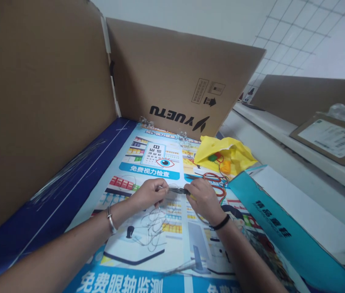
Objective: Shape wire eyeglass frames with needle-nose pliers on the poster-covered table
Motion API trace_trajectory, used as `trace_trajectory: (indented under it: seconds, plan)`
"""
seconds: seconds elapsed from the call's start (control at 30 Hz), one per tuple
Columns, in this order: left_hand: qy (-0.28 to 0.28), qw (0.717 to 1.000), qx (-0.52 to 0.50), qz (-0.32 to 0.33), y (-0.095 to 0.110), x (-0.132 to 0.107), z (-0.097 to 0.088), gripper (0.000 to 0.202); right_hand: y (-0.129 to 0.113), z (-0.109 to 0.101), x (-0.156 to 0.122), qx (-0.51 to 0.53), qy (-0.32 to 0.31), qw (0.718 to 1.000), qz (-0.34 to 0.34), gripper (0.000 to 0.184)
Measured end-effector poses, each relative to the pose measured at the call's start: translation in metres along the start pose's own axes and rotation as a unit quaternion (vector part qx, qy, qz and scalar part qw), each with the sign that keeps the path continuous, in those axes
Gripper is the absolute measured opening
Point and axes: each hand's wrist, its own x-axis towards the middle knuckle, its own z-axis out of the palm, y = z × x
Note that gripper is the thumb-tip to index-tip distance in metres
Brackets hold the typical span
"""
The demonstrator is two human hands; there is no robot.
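My left hand is closed in a pinch on thin silvery wire, over the middle of the printed poster. My right hand wraps around a pair of pliers, whose dark metal jaws point left and reach the fingertips of my left hand. Most of the pliers' handles are hidden in my palm. Beneath my left hand hangs or lies a loose tangle of thin wire; where it touches the poster I cannot tell. Just beyond my right hand lie red-handled scissors.
A yellow bag with coloured yarn lies behind the scissors. On the right stands a turquoise box. Straight wires lie along the left edge. Cardboard walls enclose the left and back. Small clear pieces sit near the back.
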Motion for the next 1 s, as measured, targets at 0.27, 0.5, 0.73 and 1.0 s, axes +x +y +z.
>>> trace_trajectory:
  seconds: [0.27,0.5,0.73,1.0]
  plan:
    - [-0.002,1.000,0.006,-0.003,0.002,-0.001,0.001,0.007,0.000,0.003,-0.002,0.006,-0.003,1.000,0.000,0.014]
    - [-0.007,1.000,0.006,0.002,-0.001,0.000,-0.001,0.007,-0.001,0.005,-0.003,0.019,0.006,1.000,0.009,0.014]
    - [-0.021,1.000,0.010,-0.008,0.000,0.000,-0.003,0.012,0.003,0.013,-0.004,0.124,0.019,0.992,0.033,0.013]
    - [0.002,0.999,0.041,0.022,-0.003,0.001,-0.002,0.009,0.005,0.012,-0.005,0.098,0.021,0.995,0.025,0.014]
